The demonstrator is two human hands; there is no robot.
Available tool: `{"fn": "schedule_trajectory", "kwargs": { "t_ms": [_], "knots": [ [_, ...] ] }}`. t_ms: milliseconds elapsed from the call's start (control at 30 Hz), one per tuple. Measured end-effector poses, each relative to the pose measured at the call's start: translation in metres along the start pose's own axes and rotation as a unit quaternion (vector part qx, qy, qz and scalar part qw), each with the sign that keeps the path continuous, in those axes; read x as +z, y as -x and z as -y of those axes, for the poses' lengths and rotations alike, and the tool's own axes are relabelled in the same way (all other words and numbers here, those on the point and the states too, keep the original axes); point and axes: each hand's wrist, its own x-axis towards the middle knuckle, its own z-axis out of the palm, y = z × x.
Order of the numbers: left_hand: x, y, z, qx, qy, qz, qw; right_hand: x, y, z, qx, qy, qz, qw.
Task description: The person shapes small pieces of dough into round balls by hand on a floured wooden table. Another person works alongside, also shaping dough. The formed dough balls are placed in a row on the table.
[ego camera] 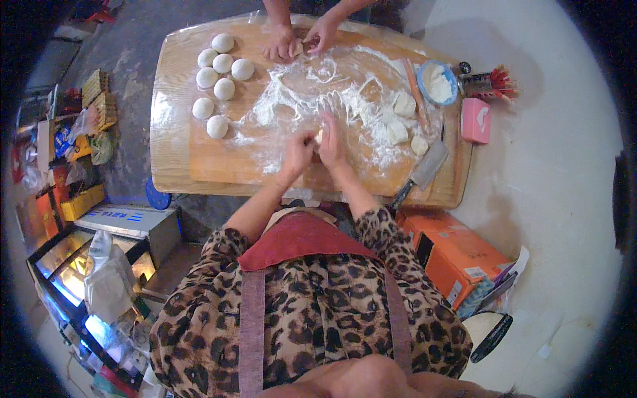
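Observation:
Low over the near middle of a floured wooden board (224, 166), my two hands meet around a small piece of dough (319, 136). My left hand (299, 150) is curled against it, fingers bent. Lying along its other side is my right hand (331, 142), with fingers long and fairly straight. Most of the dough is hidden between the hands. Loose flour (271, 102) is spread thickly beyond them. To the right are two cut dough pieces (404, 105) and a smaller round dough piece (419, 145). Several smooth white dough balls (223, 63) sit at the left.
Across the table, a co-worker's hands (322, 35) work another dough piece (298, 47). At right lie a rolling pin (414, 87), a blue-rimmed flour bowl (422, 74) and a cleaver (431, 165), handle past the near edge. A pink tissue box (474, 127) stands by the right edge.

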Motion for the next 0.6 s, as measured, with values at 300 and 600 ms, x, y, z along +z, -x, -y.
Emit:
{"fn": "schedule_trajectory", "kwargs": {
  "t_ms": [300,600],
  "knots": [
    [-0.009,0.011,-0.006,0.119,0.108,-0.061,0.985,-0.006,0.006,0.003,0.086,-0.102,0.029,0.991],
    [-0.007,-0.035,0.005,0.078,-0.031,-0.014,0.996,0.001,-0.036,0.004,0.053,-0.070,-0.014,0.996]
  ]
}}
